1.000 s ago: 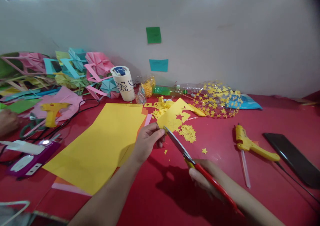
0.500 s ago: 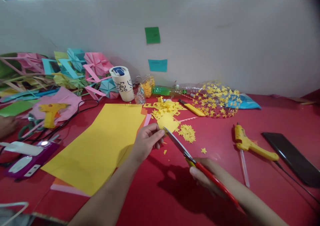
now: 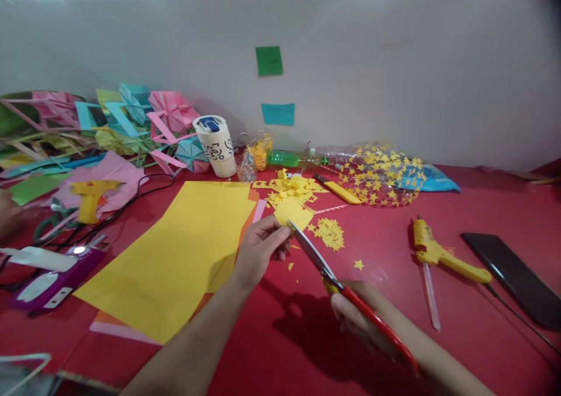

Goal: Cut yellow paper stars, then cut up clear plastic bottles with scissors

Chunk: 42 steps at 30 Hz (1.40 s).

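My left hand pinches the lower left edge of a small piece of yellow paper. Red-handled scissors are in my right hand, their tips at the paper's edge close to my left fingertips. Just beyond the paper lie yellow paper scraps with star-shaped cutouts. To its right is a small heap of cut yellow stars, with a single star lying apart from it.
Large yellow sheets lie left of my hands. A yellow glue gun and a black phone are at right. At the back stand a white cup and a star-covered clear bottle. A purple power strip sits left.
The scissors have tilted slightly at the paper's edge, and the yellow piece has turned a little in my left fingers. At the far left, another person's hand has drawn back slightly.
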Each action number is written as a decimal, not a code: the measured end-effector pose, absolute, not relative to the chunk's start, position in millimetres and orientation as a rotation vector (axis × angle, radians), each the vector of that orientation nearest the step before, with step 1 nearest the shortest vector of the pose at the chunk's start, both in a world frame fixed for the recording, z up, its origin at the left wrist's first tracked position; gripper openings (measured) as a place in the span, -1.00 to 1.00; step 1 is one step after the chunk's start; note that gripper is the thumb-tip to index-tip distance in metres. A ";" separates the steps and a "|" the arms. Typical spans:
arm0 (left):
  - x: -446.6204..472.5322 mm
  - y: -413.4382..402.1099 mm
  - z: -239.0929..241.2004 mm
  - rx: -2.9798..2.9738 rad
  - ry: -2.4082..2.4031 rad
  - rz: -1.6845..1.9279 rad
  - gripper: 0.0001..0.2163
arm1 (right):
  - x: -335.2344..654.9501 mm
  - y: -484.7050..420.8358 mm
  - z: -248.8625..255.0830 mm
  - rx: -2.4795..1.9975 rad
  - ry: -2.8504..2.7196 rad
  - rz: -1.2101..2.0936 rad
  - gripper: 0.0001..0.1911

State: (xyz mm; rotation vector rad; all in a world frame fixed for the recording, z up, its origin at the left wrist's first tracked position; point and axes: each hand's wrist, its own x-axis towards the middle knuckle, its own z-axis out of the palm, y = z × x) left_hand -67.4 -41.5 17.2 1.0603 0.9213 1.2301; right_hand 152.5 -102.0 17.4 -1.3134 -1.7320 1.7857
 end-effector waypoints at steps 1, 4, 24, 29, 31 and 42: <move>-67.4 -41.7 17.1 1.039 0.914 1.238 -0.84 | 151.8 -102.5 17.3 -1.309 -1.715 1.796 -0.38; -67.3 -42.2 17.4 0.979 0.895 1.258 -0.84 | 149.8 -103.5 17.1 -1.301 -1.703 1.782 -0.36; -65.9 -44.4 12.2 1.081 0.975 1.266 -0.79 | 146.1 -103.6 23.2 -1.381 -1.675 1.784 -0.37; -63.2 -44.8 10.0 1.068 0.956 1.290 -0.78 | 142.8 -105.8 21.8 -1.385 -1.658 1.772 -0.38; -62.5 -44.9 9.9 1.060 0.957 1.292 -0.79 | 143.3 -106.0 20.6 -1.389 -1.678 1.756 -0.38; -64.5 -45.0 15.9 1.025 0.939 1.267 -0.80 | 149.2 -104.9 13.8 -1.379 -1.785 1.657 -0.36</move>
